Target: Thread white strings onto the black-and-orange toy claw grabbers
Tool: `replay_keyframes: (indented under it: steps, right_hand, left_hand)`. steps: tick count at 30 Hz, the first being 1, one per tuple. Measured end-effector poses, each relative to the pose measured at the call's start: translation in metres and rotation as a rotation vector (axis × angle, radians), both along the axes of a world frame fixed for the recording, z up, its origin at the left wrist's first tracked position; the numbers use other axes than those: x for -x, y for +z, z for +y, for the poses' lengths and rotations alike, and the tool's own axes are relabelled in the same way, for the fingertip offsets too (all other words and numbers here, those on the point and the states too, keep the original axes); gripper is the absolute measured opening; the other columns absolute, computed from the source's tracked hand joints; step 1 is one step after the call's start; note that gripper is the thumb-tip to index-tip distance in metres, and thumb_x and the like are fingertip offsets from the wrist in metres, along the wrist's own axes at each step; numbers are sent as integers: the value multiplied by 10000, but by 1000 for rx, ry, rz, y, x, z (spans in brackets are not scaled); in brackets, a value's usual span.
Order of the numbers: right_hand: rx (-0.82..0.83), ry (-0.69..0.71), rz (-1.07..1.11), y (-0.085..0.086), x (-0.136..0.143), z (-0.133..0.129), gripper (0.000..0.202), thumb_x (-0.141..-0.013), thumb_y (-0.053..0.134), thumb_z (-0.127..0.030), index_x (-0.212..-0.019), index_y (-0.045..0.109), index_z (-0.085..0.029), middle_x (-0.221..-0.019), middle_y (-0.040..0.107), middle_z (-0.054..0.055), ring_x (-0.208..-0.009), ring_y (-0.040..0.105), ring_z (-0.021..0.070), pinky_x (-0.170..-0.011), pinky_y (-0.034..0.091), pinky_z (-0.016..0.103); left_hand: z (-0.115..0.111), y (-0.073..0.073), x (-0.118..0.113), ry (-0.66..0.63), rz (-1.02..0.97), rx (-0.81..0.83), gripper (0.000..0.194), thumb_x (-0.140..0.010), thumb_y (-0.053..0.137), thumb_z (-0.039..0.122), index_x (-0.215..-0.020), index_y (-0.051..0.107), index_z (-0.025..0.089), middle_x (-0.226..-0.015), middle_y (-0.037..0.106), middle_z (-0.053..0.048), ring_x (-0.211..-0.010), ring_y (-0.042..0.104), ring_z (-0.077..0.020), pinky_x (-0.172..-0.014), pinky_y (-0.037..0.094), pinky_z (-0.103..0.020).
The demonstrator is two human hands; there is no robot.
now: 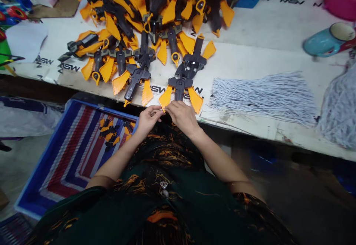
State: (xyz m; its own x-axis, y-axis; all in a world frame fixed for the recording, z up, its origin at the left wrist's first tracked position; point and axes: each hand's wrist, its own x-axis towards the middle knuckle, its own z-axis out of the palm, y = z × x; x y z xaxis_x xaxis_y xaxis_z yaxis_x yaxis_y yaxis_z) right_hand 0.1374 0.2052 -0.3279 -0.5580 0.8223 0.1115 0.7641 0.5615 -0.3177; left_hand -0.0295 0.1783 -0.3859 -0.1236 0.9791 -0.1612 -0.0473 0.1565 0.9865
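At the table's front edge lies a black toy part with orange wings (180, 84). My left hand (151, 118) is closed in a pinch by the tip of its left orange wing. My right hand (182, 116) bends over the toy's near end, its fingertips meeting those of the left hand at the wing tip. Whatever small piece is between the fingers is too small to make out. Another black and orange toy (137, 80) rests just to the left, and a further one (195, 60) touches the far end of the toy at my hands.
A large pile of black and orange toys (164, 0) covers the back of the table (250, 58). White strings (264, 95) lie at right, near a blue mug (322, 43) and a pink container (342, 0). A lined blue crate (59, 133) stands below left, holding several toys.
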Motion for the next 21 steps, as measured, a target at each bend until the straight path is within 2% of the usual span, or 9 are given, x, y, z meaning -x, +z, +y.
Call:
replay_keyframes:
  steps: [2, 5, 9, 11, 13, 15, 18, 21]
  right_hand:
    - [-15, 8, 14, -3, -3, -2, 258, -1046, 439, -264, -1021, 688, -200, -1000, 701, 83, -932, 572, 214, -664, 351, 317]
    - [-33, 11, 47, -3, -6, -3, 297, -1055, 422, -352, -1091, 686, -222, -1082, 682, 79, -955, 582, 209, -687, 380, 310]
    - [-34, 1, 31, 2, -4, -1, 339, -999, 528, -470, -1185, 663, -222, -1156, 651, 93, -960, 608, 217, -673, 393, 303]
    - [-29, -14, 13, 3, -1, -1, 353, -971, 575, -480, -1204, 660, -230, -1165, 649, 94, -955, 610, 224, -656, 388, 302]
    - [-25, -44, 15, 3, 1, -2, 326, -979, 567, -444, -1212, 663, -238, -1153, 657, 90, -954, 609, 224, -658, 386, 303]
    - [-28, -64, 26, 0, 1, -4, 308, -991, 543, -405, -1220, 665, -239, -1138, 666, 87, -964, 607, 223, -665, 386, 303]
    - [-35, -75, 30, -3, -2, -7, 306, -992, 529, -385, -1227, 665, -242, -1145, 666, 87, -980, 604, 226, -655, 382, 301]
    - [-31, -67, 23, -1, -5, -6, 301, -994, 526, -377, -1217, 667, -232, -1156, 660, 94, -979, 609, 230, -643, 387, 301]
  left_hand:
    - [4, 2, 2, -27, 29, 7, 421, -675, 812, 489, -867, 680, 139, -743, 754, -68, -684, 725, -189, -491, 516, -227]
    - [10, 7, 7, -133, 93, 2, 335, -711, 776, 460, -801, 665, 157, -707, 740, -45, -599, 688, -159, -471, 486, -217]
    - [15, 17, 15, -285, 278, -47, 224, -811, 683, 409, -793, 632, 192, -603, 662, 29, -468, 588, -106, -485, 438, -216]
    - [15, 22, 20, -346, 335, -64, 198, -844, 640, 390, -787, 606, 203, -556, 608, 48, -465, 573, -110, -514, 433, -225]
    - [13, 26, 28, -373, 277, -38, 218, -858, 600, 385, -734, 556, 211, -537, 566, 46, -470, 562, -117, -525, 432, -236]
    - [9, 29, 42, -348, 138, 28, 262, -845, 574, 376, -656, 484, 219, -515, 507, 41, -432, 508, -112, -482, 404, -241]
    - [-1, 34, 66, -232, -70, 111, 319, -785, 587, 366, -580, 381, 233, -454, 360, 58, -347, 341, -86, -379, 282, -224]
    - [-14, 39, 82, -125, -174, 121, 380, -753, 627, 383, -558, 340, 228, -432, 276, 78, -327, 253, -62, -347, 211, -197]
